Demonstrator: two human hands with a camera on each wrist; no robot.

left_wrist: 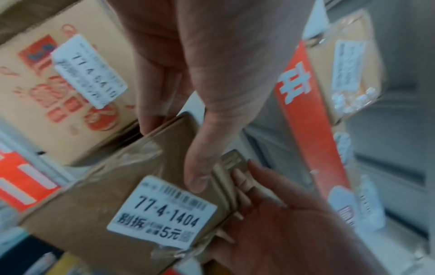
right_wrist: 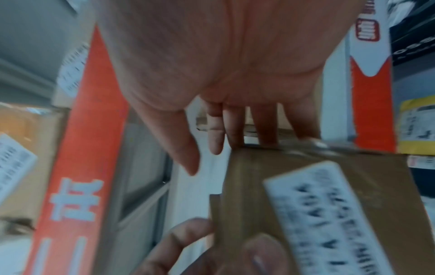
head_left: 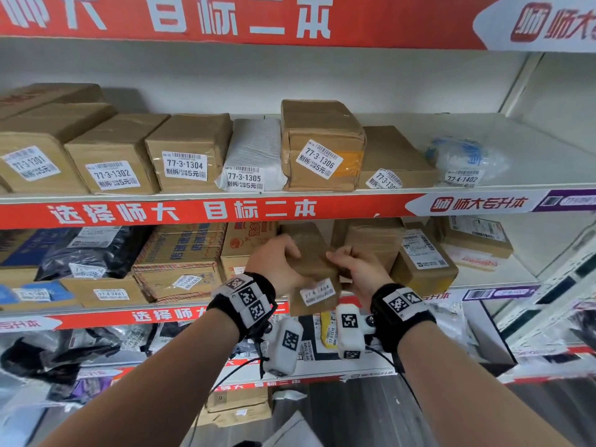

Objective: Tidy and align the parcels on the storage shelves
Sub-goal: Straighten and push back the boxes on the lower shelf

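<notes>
On the left of the middle shelf (head_left: pixel 96 312) lie dark plastic bags (head_left: pixel 93 250) and a taped carton with blue print (head_left: pixel 180 259), and just right of that stands a box with red print (head_left: pixel 245 243). In front of it the left hand (head_left: pixel 274 259) grips the left side of a brown parcel (head_left: pixel 314 272), thumb laid across its near face and fingers curled round the far side. The parcel is held up at the front edge of the middle shelf, its near end jutting out past the red strip, its white label (left_wrist: pixel 162 212) reading 77-4-1404. The right hand (head_left: pixel 358 269) grips its right side, fingers curled over the top edge; in the left wrist view those fingertips (left_wrist: pixel 240 178) press on a cardboard flap. Just right, more brown boxes (head_left: pixel 422 256) lean together. On the upper shelf (head_left: pixel 225 193) labelled cartons (head_left: pixel 187 150) sit in a row, with a plastic bag (head_left: pixel 461 156) at the far right.
</notes>
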